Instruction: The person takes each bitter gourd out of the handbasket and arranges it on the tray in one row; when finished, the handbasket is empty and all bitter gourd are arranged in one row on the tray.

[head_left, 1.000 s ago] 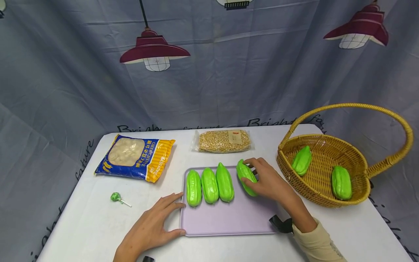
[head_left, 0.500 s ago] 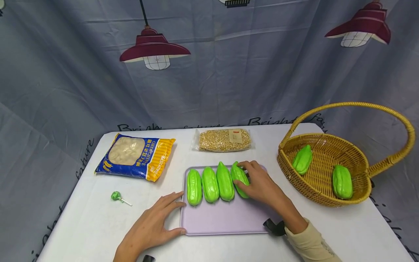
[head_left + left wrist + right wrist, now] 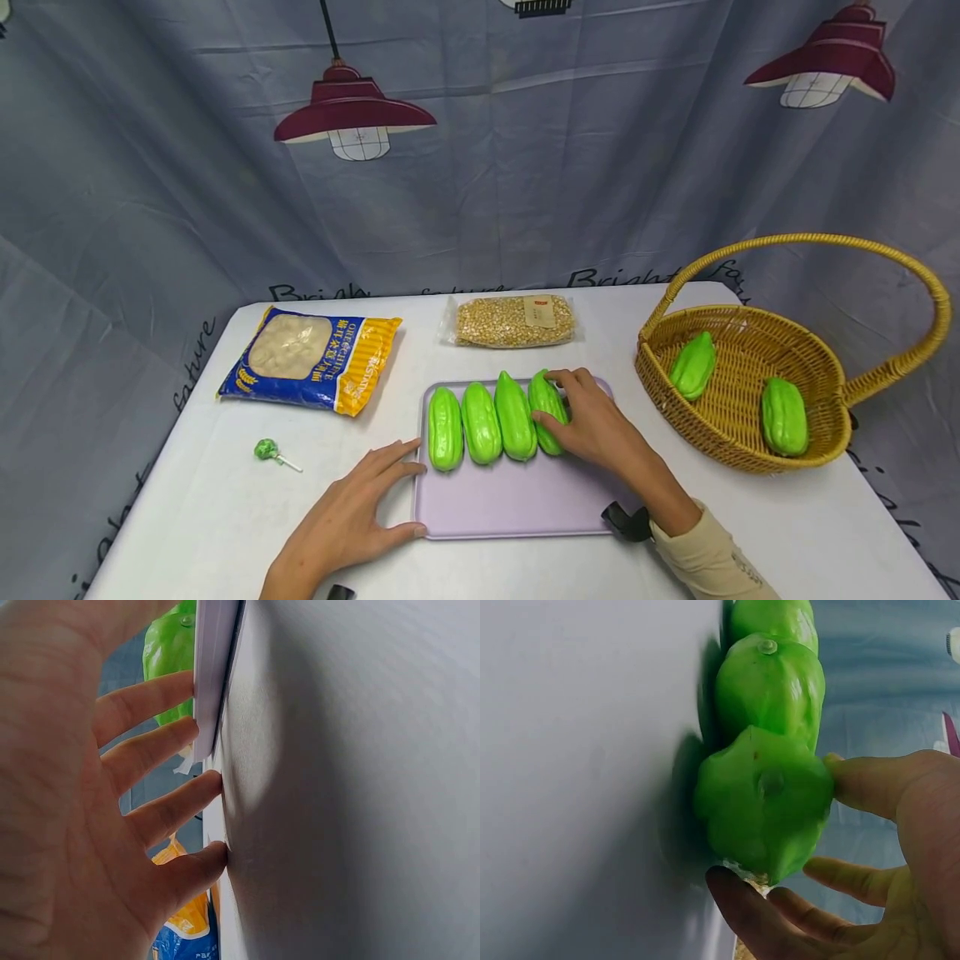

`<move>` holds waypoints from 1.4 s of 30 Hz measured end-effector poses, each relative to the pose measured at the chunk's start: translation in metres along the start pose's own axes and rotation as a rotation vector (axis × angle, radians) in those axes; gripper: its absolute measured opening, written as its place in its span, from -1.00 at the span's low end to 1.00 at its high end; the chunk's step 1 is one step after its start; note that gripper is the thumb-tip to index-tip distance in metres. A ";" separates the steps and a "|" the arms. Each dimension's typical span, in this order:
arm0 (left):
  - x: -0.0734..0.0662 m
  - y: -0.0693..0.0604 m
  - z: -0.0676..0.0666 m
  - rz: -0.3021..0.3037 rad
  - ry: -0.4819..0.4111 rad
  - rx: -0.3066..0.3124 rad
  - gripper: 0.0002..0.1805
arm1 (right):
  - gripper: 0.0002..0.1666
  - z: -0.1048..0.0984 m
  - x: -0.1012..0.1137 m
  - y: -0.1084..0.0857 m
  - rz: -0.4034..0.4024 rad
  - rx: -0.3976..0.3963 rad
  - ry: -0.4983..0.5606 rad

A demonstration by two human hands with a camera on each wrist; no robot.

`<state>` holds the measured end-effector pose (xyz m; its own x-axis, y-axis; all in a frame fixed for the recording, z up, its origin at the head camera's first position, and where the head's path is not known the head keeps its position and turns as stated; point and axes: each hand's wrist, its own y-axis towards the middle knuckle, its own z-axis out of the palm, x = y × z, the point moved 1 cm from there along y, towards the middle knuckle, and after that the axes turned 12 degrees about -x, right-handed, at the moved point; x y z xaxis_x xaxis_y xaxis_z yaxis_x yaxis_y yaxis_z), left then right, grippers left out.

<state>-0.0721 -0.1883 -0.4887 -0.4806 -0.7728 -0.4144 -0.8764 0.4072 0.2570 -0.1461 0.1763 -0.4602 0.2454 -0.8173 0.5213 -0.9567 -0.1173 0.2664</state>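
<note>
On a pale purple tray point(image 3: 517, 508), three green ridged gourds point(image 3: 482, 423) lie side by side. To their right lies another green ridged gourd point(image 3: 546, 400), close against the third one. My right hand point(image 3: 596, 421) grips it between thumb and fingers, the thumb near its upper side in the right wrist view and the fingertips along the other side of the gourd point(image 3: 765, 802). My left hand point(image 3: 348, 517) touches the tray's left edge with spread fingertips and thumb; the left wrist view has those fingers point(image 3: 161, 750) fairly straight against the tray rim point(image 3: 214, 667).
A wicker basket point(image 3: 742, 442) with a tall handle stands at right, holding two more gourds point(image 3: 784, 417). Behind the tray lies a clear bag of yellow grains point(image 3: 510, 323). At left are a blue and orange pasta bag point(image 3: 311, 358) and a green lollipop point(image 3: 266, 450).
My right hand has slid the gripped gourd leftward over the tray until it lies close against the third one, and straightened it somewhat. My left hand stays at the tray's edge.
</note>
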 end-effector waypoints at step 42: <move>-0.001 0.000 0.000 0.024 0.004 -0.018 -0.26 | -0.51 -0.075 -0.042 -0.015 -0.057 -0.353 0.046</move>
<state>-0.0713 -0.1876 -0.4886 -0.5013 -0.7650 -0.4044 -0.8640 0.4167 0.2827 -0.1308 0.2548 -0.4257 0.3110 -0.7879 0.5314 -0.8303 0.0468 0.5554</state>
